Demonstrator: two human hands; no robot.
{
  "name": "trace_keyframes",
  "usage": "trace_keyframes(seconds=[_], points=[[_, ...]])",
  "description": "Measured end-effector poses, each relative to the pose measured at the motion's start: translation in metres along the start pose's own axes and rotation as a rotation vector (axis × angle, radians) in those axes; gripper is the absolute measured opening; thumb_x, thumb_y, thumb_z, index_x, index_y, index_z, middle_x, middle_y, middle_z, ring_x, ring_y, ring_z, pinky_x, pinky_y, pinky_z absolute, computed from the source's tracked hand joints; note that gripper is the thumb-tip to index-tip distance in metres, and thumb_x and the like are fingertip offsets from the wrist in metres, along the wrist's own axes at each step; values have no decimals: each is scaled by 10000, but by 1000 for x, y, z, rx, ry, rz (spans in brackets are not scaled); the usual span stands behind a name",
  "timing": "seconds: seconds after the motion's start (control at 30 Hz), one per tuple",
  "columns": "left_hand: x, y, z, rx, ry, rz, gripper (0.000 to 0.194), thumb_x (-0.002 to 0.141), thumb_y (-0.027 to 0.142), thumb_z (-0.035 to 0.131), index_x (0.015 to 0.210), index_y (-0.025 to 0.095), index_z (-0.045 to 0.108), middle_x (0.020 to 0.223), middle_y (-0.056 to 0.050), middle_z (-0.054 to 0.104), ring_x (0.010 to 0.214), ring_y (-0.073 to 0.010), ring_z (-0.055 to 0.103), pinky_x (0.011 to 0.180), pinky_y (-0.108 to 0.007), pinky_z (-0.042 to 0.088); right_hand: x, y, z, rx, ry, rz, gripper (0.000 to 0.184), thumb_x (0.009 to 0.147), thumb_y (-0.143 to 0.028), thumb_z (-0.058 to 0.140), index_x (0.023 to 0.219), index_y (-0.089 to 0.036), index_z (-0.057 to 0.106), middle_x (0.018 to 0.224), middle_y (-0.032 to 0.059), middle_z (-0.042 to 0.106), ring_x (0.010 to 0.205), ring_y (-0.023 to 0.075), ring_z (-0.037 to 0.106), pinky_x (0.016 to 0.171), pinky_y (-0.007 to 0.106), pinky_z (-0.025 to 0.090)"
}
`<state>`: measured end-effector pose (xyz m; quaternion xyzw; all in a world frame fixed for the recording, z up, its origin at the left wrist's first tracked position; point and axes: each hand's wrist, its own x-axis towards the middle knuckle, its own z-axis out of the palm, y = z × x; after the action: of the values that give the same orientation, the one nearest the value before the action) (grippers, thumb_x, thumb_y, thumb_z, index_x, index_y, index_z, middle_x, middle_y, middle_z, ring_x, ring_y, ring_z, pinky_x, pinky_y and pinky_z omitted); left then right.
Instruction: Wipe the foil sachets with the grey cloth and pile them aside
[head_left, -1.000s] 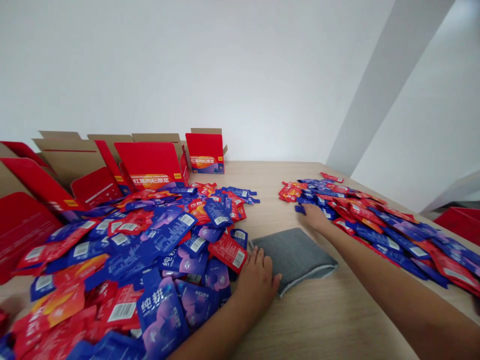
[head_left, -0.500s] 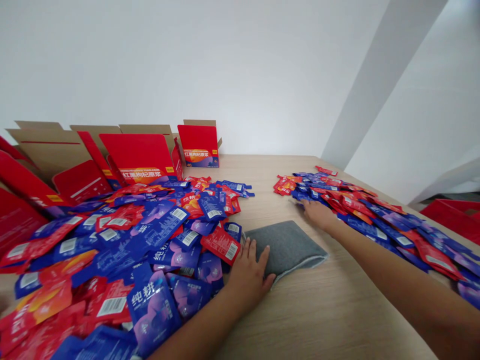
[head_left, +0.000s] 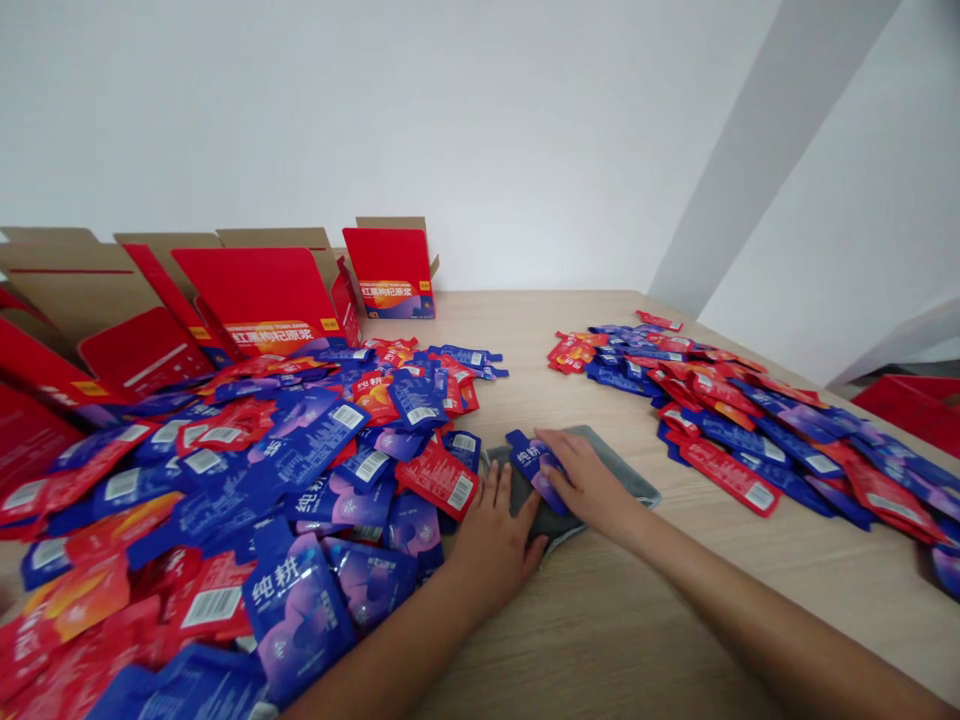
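Observation:
A folded grey cloth [head_left: 619, 468] lies on the table between two piles of pouches. My left hand [head_left: 489, 540] rests on its left edge, fingers spread and flat, with no pouch in it. Over the cloth, my right hand [head_left: 589, 478] grips a blue-purple drink pouch [head_left: 527, 455] by its right side; the spout end points up and left. Part of that pouch is hidden under the fingers. Just left of my left hand is a red pouch [head_left: 439, 478] with a barcode, at the edge of the larger pile.
Mixed blue and red pouches [head_left: 300, 500] are heaped on the left. A second spread of pouches [head_left: 720, 400] runs along the right side. Several open red cartons [head_left: 262, 285] stand behind the left heap, with one carton [head_left: 390, 265] apart at the back.
My right hand has come left from the right-hand pouches to the cloth, bringing a blue pouch with it. My left hand has stayed on the cloth.

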<state>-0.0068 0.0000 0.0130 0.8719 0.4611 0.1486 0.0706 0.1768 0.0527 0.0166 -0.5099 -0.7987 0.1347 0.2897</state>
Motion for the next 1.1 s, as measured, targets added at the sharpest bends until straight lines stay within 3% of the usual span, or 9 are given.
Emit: trace_keyframes(seconds=[0.1,0.27,0.5,0.6,0.67,0.8,0.93,1.0,1.1], points=[[0,1,1,21,10,6,532,874,437,518,1336,185,444,1478,-187,289,1364,-373,203,1049,-542,284,-16,-11,14,-164,-37,-166,430,905,-196,349,1303,-144,504,1394,150,461,1323,244,369,1057,474,359],[1,4,-3,41,-10,-17,495,846,399,571,1266,148,498,1451,-202,334,1354,-378,229,1046,-537,298,-19,2,20,-293,-81,-236,466,908,-138,283,1331,-55,460,1425,189,406,1364,247,292,1065,459,372],[2,5,-5,38,-32,-18,458,869,400,540,1245,138,527,1447,-219,329,1353,-388,219,1052,-526,290,-10,49,5,-384,-15,-120,466,904,-173,306,1325,-55,467,1407,190,430,1359,268,300,1072,519,337],[1,4,-3,44,-11,-13,464,874,402,531,1255,138,518,1452,-219,320,1356,-385,215,1051,-526,289,-13,44,1,-415,11,-72,513,881,-287,409,1336,-52,443,1396,210,438,1332,309,344,1053,528,351],[0,4,-1,47,2,-5,467,876,404,527,1259,139,511,1458,-214,312,1360,-376,210,1052,-527,287,-15,32,-3,-430,3,-33,546,840,-244,442,1343,-30,419,1351,228,481,1285,324,407,1032,514,375],[-1,4,0,45,4,-10,476,884,412,509,1269,132,500,1461,-213,307,1361,-373,208,1050,-525,292,-13,10,-19,-305,12,59,586,783,-72,359,1368,-36,374,1247,207,573,1144,277,548,979,443,437],[-1,5,-2,39,5,-19,458,881,402,510,1256,138,498,1462,-211,307,1361,-370,213,1047,-533,295,-9,9,-25,48,97,143,558,859,-160,343,1415,-192,306,1192,110,624,1074,218,600,916,414,491],[0,5,-2,38,7,-18,445,871,380,525,1239,130,500,1454,-216,319,1363,-368,205,1052,-534,289,-10,11,-21,142,106,124,547,865,-194,365,1409,-216,316,1209,100,615,1085,209,596,905,414,501],[0,6,-2,39,15,-21,455,846,337,559,1242,128,481,1447,-220,331,1364,-370,198,1048,-538,298,-18,7,-12,57,115,10,470,874,-233,399,1341,-197,444,1288,126,562,1195,237,516,984,471,436]])
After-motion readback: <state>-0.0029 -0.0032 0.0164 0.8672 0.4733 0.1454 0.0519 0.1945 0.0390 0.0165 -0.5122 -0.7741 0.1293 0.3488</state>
